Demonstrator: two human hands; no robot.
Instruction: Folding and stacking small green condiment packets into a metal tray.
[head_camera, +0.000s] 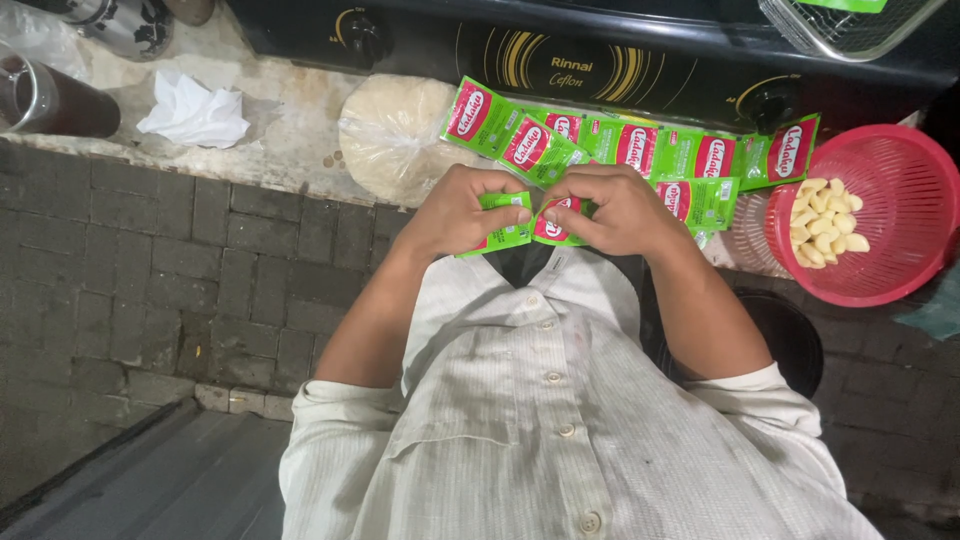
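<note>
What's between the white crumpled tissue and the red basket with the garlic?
In the head view, between the crumpled tissue and the red basket lie a clear plastic bag and a row of green sachets on the counter.

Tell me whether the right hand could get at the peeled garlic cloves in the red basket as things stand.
Probably yes. The red basket sits open-topped just beside the right hand, with nothing covering the garlic cloves. That hand is pinching a green sachet together with the left hand, though.
</note>
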